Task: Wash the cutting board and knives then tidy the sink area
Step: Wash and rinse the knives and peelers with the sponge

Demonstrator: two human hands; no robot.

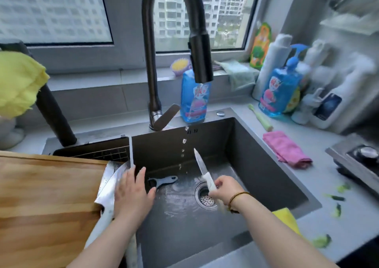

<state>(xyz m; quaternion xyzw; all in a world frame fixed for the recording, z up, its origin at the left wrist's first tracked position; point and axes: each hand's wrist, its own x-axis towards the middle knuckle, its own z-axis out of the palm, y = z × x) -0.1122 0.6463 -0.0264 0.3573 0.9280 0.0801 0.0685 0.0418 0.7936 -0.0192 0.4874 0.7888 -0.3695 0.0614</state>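
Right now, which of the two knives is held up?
The small white-handled knife, gripped by the right hand; the broad cleaver lies on the cutting board under the left hand.

Behind the tap (149, 42) I see a blue soap bottle (193, 99), a blue pump bottle (281, 95) stands far right among white bottles (272, 62), a pink cloth (287, 150) lies nearer, and a yellow cloth (18, 83) hangs far left.
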